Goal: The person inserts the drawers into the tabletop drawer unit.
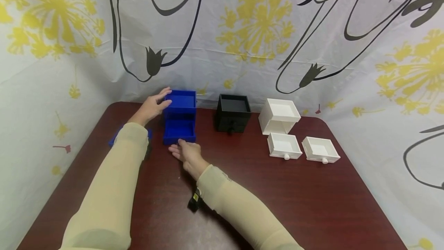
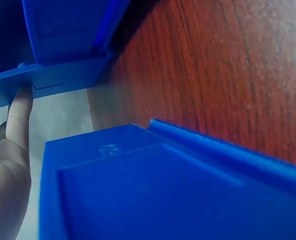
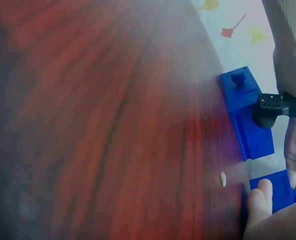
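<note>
Head view: blue drawer [image 1: 179, 129] lies just beyond your nearer right hand [image 1: 189, 155], fingers extended, ungripping; left hand [image 1: 151, 107], fingers unclenched, touches cabinet [image 1: 180, 101].

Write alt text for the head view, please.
A person's left grip is at a boxy, plastic-looking blue cabinet, while the right grip touches a blue rectangular drawer at its front. Further right on the dark red table stand a boxy black cabinet and a boxy white cabinet, with two white rectangular drawers near it.
</note>
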A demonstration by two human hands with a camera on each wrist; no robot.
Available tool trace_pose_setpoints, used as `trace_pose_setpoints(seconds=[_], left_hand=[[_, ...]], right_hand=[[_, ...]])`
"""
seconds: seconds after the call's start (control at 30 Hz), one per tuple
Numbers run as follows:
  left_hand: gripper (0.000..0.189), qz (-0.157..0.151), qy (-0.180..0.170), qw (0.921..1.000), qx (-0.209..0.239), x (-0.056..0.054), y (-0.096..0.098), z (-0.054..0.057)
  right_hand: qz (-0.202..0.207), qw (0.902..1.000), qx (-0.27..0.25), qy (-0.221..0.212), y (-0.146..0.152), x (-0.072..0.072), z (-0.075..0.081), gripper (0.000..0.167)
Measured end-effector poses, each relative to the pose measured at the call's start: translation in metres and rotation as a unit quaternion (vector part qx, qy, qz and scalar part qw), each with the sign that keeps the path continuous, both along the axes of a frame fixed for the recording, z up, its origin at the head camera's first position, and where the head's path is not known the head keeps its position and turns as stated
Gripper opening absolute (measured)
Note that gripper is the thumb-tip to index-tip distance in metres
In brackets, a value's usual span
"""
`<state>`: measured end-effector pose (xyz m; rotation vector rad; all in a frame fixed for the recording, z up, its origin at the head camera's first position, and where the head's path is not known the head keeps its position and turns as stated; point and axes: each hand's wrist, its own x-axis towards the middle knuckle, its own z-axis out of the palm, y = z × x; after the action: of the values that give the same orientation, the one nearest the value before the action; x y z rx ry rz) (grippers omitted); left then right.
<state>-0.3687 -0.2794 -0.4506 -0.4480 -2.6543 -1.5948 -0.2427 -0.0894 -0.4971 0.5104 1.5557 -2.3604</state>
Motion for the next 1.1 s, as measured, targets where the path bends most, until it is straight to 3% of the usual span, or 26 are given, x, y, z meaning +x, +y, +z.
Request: trace_pose_setpoints(seconds=[0.2,0.6,0.87,0.97,1.1], left_hand=[[0.059,-0.003,-0.003,1.0000,0.008,0.002,0.001,0.002],[0.056,0.003,0.000,1.0000,0.003,0.002,0.000,-0.002],[0.056,-0.018,-0.022,0.9996,-0.004,0.036,0.013,0.034],[0.056,-0.014,-0.021,0.9997,-0.003,0.028,0.010,0.028],[0.057,-0.006,-0.018,0.9998,0.004,0.013,0.004,0.012]], right_hand=[[-0.004,0.9996,-0.029,0.000,-0.001,0.002,0.000,0.036],[-0.016,0.9991,-0.037,-0.012,-0.003,0.004,0.003,0.046],[-0.004,0.9994,-0.030,-0.017,-0.001,0.002,-0.004,0.043],[0.011,0.9996,-0.023,-0.016,0.000,-0.001,-0.003,0.044],[0.026,0.9995,-0.010,-0.013,0.001,-0.002,0.001,0.044]])
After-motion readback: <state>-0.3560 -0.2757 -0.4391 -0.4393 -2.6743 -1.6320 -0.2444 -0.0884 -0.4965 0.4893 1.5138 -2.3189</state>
